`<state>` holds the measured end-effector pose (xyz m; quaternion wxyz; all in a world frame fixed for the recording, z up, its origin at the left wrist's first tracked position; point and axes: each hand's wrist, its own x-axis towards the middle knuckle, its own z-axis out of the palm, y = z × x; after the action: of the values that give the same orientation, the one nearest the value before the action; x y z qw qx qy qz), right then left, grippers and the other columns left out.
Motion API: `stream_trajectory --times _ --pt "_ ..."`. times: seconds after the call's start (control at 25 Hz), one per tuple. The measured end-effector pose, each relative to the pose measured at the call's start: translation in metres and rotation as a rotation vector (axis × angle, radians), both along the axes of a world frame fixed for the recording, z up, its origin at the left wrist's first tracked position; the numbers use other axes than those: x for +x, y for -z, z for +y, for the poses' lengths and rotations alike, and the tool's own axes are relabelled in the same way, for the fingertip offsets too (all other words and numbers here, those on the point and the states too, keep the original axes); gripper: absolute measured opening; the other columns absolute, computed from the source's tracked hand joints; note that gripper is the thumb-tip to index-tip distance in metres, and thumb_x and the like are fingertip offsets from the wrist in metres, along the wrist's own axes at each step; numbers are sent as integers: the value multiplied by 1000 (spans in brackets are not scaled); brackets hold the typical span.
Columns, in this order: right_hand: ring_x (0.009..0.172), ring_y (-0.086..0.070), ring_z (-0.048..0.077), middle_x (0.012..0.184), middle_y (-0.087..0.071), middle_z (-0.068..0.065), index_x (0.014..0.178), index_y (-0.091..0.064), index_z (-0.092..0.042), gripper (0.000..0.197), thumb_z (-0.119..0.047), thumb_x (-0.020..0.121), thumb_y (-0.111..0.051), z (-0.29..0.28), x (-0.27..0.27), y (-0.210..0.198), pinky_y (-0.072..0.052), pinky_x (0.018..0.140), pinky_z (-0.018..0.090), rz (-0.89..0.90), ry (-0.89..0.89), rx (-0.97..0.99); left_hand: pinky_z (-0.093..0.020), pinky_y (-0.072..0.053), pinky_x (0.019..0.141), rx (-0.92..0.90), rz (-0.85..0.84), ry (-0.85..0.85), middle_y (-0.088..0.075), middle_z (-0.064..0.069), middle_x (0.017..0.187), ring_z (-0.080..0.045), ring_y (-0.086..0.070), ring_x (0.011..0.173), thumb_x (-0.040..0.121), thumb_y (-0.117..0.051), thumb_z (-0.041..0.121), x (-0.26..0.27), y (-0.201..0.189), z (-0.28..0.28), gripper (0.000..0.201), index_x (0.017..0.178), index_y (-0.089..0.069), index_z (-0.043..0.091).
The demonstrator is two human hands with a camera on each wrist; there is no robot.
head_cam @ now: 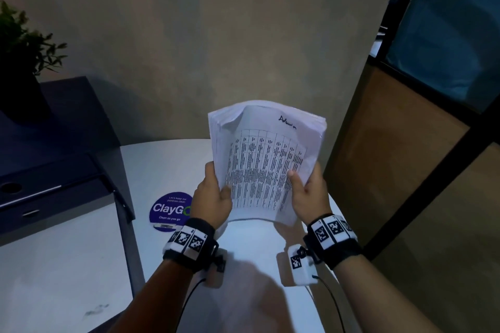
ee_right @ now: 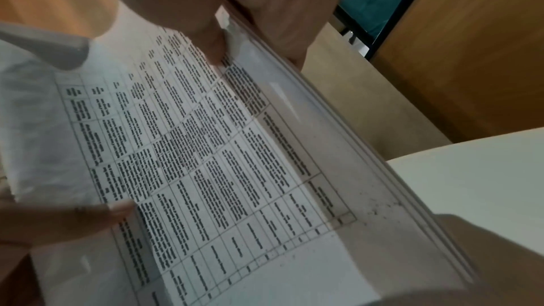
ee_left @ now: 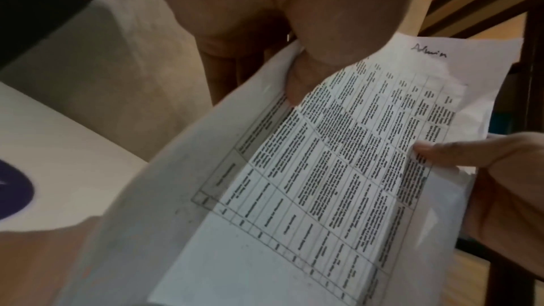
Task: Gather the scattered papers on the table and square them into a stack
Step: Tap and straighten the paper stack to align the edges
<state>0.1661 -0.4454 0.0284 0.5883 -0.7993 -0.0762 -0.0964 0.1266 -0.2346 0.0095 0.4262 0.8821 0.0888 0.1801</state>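
A stack of white papers (head_cam: 266, 159) stands upright over the white table (head_cam: 167, 165), its printed table facing me and a handwritten word at the top. My left hand (head_cam: 217, 181) grips its left edge, thumb on the front and fingers behind. My right hand (head_cam: 304, 178) grips the right edge the same way. The front sheet bows away from the rest at the upper left, and the top edges are uneven. In the left wrist view my left thumb (ee_left: 294, 87) presses the papers (ee_left: 324, 171). In the right wrist view my right thumb (ee_right: 212, 48) lies on the papers (ee_right: 220, 159).
A round purple sticker (head_cam: 167, 211) lies on the table left of my hands. A dark cabinet (head_cam: 54, 130) with a potted plant (head_cam: 21, 62) stands at the left. A wood-panelled partition (head_cam: 392, 157) closes the right side, with a wall behind.
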Motion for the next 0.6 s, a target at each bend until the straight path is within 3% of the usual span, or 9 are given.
stream_trajectory --times 0.12,0.24,0.32,0.44,0.6 --pt "105 -64 26 108 -61 -2 132 -36 -15 37 -20 100 -52 -2 -10 19 -52 84 37 80 -40 -38 -40 -56 74 -58 128 -2 -66 -16 108 -37 -67 92 94 -60 14 -13 20 -5 48 132 -32 11" --pt "106 -57 21 111 -55 -3 125 -35 -24 34 -17 99 -55 -2 -20 27 -43 86 30 121 -58 -37 -34 -52 78 -143 173 25 -64 -8 111 -31 -64 98 92 -64 18 -21 30 -7 52 131 -31 17" --pt "107 -56 18 114 -56 -4 122 -34 -31 41 -17 95 -61 -2 -20 19 -45 88 33 112 -28 10 -27 -47 74 -202 74 26 -59 3 105 -21 -60 94 88 -71 20 -22 17 -7 49 120 -34 23" --pt "103 -62 16 112 -61 -5 123 -38 -31 45 -13 92 -65 -4 -14 -3 -52 86 36 29 48 106 -18 -53 72 -375 -150 53 -61 18 107 0 -63 93 85 -72 27 -18 -19 -4 45 115 -39 36" --pt "103 -63 9 109 -62 -8 125 -39 -29 45 -9 93 -63 -8 -9 -25 -56 88 40 17 25 135 -10 -53 76 -496 -298 94 -65 21 105 11 -64 94 92 -68 17 -9 -53 1 36 109 -47 41"
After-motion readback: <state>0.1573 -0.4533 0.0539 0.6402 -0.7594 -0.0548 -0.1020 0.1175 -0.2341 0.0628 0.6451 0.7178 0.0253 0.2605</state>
